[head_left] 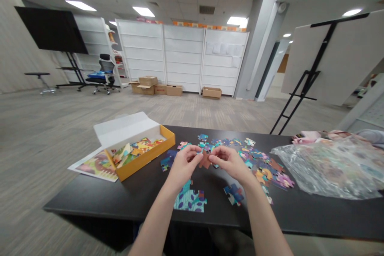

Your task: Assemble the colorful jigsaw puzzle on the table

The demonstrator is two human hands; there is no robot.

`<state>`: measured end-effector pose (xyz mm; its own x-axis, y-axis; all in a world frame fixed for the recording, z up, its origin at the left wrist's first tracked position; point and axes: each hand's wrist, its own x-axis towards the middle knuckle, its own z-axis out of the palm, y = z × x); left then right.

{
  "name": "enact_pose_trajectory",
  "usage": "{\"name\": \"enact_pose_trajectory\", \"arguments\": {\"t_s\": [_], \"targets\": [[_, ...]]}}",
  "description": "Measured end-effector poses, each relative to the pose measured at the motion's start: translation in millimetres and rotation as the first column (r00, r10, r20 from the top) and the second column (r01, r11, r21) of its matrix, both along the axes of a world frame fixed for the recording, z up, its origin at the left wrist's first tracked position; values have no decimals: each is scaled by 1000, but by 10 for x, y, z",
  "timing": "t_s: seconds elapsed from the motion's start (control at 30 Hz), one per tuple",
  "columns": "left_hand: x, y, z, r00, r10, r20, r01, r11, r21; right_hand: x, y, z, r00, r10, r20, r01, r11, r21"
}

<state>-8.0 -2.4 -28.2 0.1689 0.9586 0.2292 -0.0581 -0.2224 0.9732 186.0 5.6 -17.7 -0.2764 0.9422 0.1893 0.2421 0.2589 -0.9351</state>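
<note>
Both of my hands are raised over the table, close together, with fingers pinched. Between them is a brown puzzle piece (205, 161), which the thumb and fingers of my right hand (229, 162) grip at its edge. My left hand (184, 163) pinches at the other side, where a bit of light blue shows at the fingertips; whether this is a separate piece I cannot tell. Below the left hand lies a joined teal section (190, 201) with purple leaf shapes. A small blue joined cluster (234, 194) rests under the right wrist. Loose puzzle pieces (264, 174) spread behind and right of the hands.
On the left of the black table (126, 204) stands an open yellow box (147, 161) holding more pieces, its white lid tilted back. A printed picture sheet (96, 165) lies partly under it. At the right is a crumpled clear plastic bag (330, 166).
</note>
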Motion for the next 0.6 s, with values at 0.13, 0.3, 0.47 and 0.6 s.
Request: {"name": "enact_pose_trajectory", "arguments": {"t_s": [0.13, 0.3, 0.47, 0.6], "targets": [[-10, -63, 3, 997, -59, -60, 59, 998, 7, 11, -45, 21, 989, 121, -86, -129, 988, -89], [-70, -124, -6, 996, -43, -75, 40, 998, -44, 34, -22, -5, 992, 67, -107, -78, 991, -105], [-157, -105, -70, 998, -39, -50, 36, 998, -44, -5, -40, 34, 994, 105, -18, -106, 991, -83], [-165, -82, -97, 999, -37, -40, 36, 999, -24, -7, -42, 43, 996, 89, -5, -89, 996, -24]]}}
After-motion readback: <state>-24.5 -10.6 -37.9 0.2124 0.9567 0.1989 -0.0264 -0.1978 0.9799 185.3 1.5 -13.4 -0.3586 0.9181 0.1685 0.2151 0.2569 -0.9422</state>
